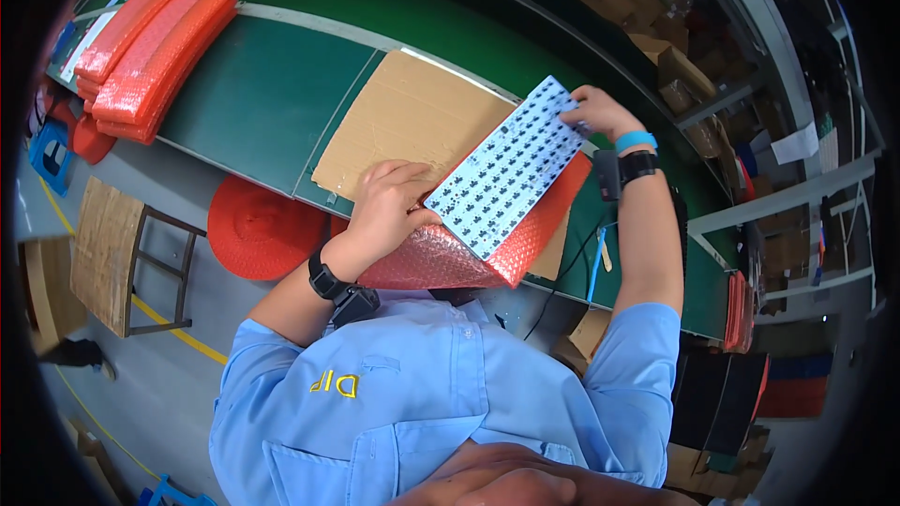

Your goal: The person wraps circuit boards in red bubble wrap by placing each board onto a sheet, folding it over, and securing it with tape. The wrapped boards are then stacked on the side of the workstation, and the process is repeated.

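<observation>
The white panel [509, 169] hides part of the red bubble wrap [433, 258].

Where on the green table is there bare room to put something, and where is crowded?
Widest: the green table between the red bubble-wrap stack and the cardboard sheet. The sheet's upper left is bare too. Crowded: around the white panel, with the left hand, right hand and red bubble wrap.

Head view, aimed down!
Wide fisheye, close above the blue shirt [422, 365], facing the keyboard circuit board [511, 169] and green workbench [267, 94].
</observation>
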Action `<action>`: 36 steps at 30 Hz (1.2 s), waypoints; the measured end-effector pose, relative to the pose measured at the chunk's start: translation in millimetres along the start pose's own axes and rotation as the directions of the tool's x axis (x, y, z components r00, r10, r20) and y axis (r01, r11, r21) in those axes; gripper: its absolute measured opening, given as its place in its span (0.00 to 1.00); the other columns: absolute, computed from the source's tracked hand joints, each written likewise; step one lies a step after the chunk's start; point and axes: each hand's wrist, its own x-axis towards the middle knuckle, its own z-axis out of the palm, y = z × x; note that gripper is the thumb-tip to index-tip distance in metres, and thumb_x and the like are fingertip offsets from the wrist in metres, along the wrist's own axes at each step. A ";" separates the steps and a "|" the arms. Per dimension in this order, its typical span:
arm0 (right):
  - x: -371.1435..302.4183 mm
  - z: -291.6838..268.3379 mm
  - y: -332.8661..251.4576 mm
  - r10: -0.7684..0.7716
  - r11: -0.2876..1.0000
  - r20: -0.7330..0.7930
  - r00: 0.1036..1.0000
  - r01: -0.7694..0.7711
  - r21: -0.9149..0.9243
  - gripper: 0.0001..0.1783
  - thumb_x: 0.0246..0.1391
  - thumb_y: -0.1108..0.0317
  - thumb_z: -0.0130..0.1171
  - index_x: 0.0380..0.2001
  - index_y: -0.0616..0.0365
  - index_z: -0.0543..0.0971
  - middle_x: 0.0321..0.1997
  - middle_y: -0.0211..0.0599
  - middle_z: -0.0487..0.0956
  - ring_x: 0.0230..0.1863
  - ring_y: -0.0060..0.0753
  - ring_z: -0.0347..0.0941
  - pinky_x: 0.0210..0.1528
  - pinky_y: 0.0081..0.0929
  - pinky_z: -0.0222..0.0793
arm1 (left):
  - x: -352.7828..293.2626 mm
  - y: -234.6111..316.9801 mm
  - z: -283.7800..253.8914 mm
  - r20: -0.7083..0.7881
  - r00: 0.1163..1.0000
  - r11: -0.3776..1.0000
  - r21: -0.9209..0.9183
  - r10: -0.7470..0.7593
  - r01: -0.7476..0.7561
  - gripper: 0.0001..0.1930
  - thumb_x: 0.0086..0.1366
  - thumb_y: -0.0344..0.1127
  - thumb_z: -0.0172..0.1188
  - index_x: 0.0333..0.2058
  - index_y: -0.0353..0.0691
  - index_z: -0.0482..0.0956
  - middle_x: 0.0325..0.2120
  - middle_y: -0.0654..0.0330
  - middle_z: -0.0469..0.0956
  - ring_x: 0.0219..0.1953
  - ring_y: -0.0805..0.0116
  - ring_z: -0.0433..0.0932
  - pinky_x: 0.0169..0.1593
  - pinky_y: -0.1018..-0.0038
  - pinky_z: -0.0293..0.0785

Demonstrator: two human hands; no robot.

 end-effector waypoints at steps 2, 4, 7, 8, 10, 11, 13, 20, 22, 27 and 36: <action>6.6 10.7 21.6 -0.015 0.997 -0.039 0.999 0.012 -0.080 0.31 0.40 0.65 0.77 0.49 0.63 0.77 0.39 0.43 0.81 0.40 0.37 0.78 0.42 0.29 0.73 | -2.6 3.8 -0.7 0.003 1.000 1.000 -0.003 0.007 -0.007 0.26 0.42 0.40 0.75 0.44 0.42 0.86 0.48 0.56 0.81 0.54 0.55 0.74 0.59 0.58 0.66; 11.7 30.6 49.9 -0.071 0.985 -0.006 0.997 0.070 -0.158 0.30 0.41 0.63 0.76 0.48 0.64 0.80 0.44 0.46 0.82 0.43 0.39 0.79 0.47 0.30 0.74 | -7.5 7.3 -1.0 0.009 1.000 1.000 0.000 -0.010 0.010 0.24 0.43 0.41 0.75 0.42 0.42 0.86 0.49 0.56 0.81 0.54 0.55 0.74 0.59 0.58 0.66; 5.2 48.9 55.4 -0.089 0.980 -0.071 0.993 0.075 -0.182 0.27 0.45 0.65 0.74 0.49 0.65 0.80 0.43 0.45 0.82 0.41 0.34 0.79 0.47 0.29 0.74 | -10.4 6.8 -2.5 0.004 1.000 1.000 -0.001 -0.014 0.014 0.23 0.43 0.41 0.75 0.41 0.42 0.87 0.49 0.57 0.81 0.54 0.55 0.74 0.59 0.58 0.66; 5.0 50.9 55.0 -0.087 0.980 -0.109 0.990 0.065 -0.189 0.25 0.48 0.66 0.72 0.49 0.65 0.81 0.43 0.44 0.83 0.40 0.32 0.79 0.48 0.28 0.74 | -10.0 6.0 -2.5 0.011 1.000 1.000 -0.007 -0.009 0.009 0.23 0.43 0.41 0.75 0.40 0.42 0.87 0.49 0.57 0.81 0.54 0.55 0.74 0.59 0.58 0.66; 9.6 51.3 51.6 -0.093 0.987 -0.113 0.989 0.077 -0.140 0.25 0.48 0.66 0.72 0.49 0.65 0.81 0.43 0.44 0.83 0.40 0.32 0.79 0.47 0.28 0.74 | -9.9 4.0 -2.6 0.002 1.000 1.000 -0.004 -0.008 0.008 0.23 0.43 0.41 0.75 0.40 0.42 0.87 0.49 0.57 0.81 0.54 0.56 0.74 0.59 0.58 0.66; 11.3 51.1 50.7 -0.095 0.992 -0.118 0.988 0.085 -0.089 0.25 0.48 0.67 0.72 0.49 0.64 0.81 0.42 0.44 0.83 0.40 0.32 0.79 0.46 0.27 0.75 | -9.6 3.3 -2.0 -0.003 1.000 1.000 -0.003 -0.006 0.006 0.23 0.43 0.41 0.75 0.40 0.42 0.87 0.49 0.57 0.81 0.54 0.56 0.74 0.59 0.58 0.66; 14.4 49.4 50.0 -0.093 0.995 -0.122 0.988 0.089 -0.038 0.24 0.48 0.67 0.72 0.49 0.64 0.81 0.41 0.44 0.83 0.40 0.32 0.79 0.46 0.27 0.75 | -7.2 2.6 -0.3 -0.005 1.000 1.000 -0.003 -0.006 0.005 0.23 0.43 0.42 0.75 0.40 0.42 0.87 0.49 0.57 0.81 0.54 0.56 0.74 0.59 0.58 0.66; 28.8 39.5 46.0 -0.110 0.994 0.000 0.994 0.110 0.019 0.23 0.47 0.65 0.74 0.45 0.65 0.84 0.39 0.43 0.85 0.35 0.31 0.81 0.40 0.26 0.76 | 0.3 -2.2 1.9 -0.012 1.000 1.000 -0.012 -0.007 0.007 0.22 0.43 0.41 0.75 0.39 0.41 0.87 0.49 0.58 0.81 0.54 0.57 0.74 0.59 0.58 0.66; 30.3 39.9 41.8 -0.086 0.996 -0.020 0.996 0.085 -0.030 0.22 0.47 0.65 0.74 0.45 0.65 0.84 0.39 0.43 0.85 0.34 0.31 0.81 0.40 0.26 0.76 | -0.3 -5.0 2.3 -0.016 1.000 1.000 -0.019 -0.014 0.014 0.22 0.43 0.41 0.74 0.39 0.41 0.87 0.48 0.57 0.81 0.54 0.56 0.74 0.59 0.58 0.66; 37.9 47.1 42.0 -0.077 0.996 -0.084 0.994 0.072 -0.052 0.21 0.47 0.66 0.73 0.45 0.65 0.84 0.38 0.41 0.85 0.34 0.29 0.80 0.40 0.25 0.76 | 0.2 -11.4 -1.3 -0.020 1.000 1.000 -0.016 -0.006 0.005 0.21 0.43 0.41 0.74 0.38 0.41 0.88 0.48 0.57 0.81 0.54 0.57 0.74 0.59 0.58 0.66; 32.6 41.9 22.2 0.087 0.967 0.137 0.987 -0.117 0.225 0.16 0.50 0.69 0.70 0.42 0.64 0.84 0.35 0.36 0.84 0.35 0.28 0.79 0.43 0.25 0.74 | -3.2 -13.1 -1.4 -0.022 1.000 1.000 -0.012 -0.012 0.012 0.22 0.43 0.40 0.75 0.39 0.41 0.87 0.48 0.58 0.81 0.54 0.57 0.74 0.59 0.59 0.65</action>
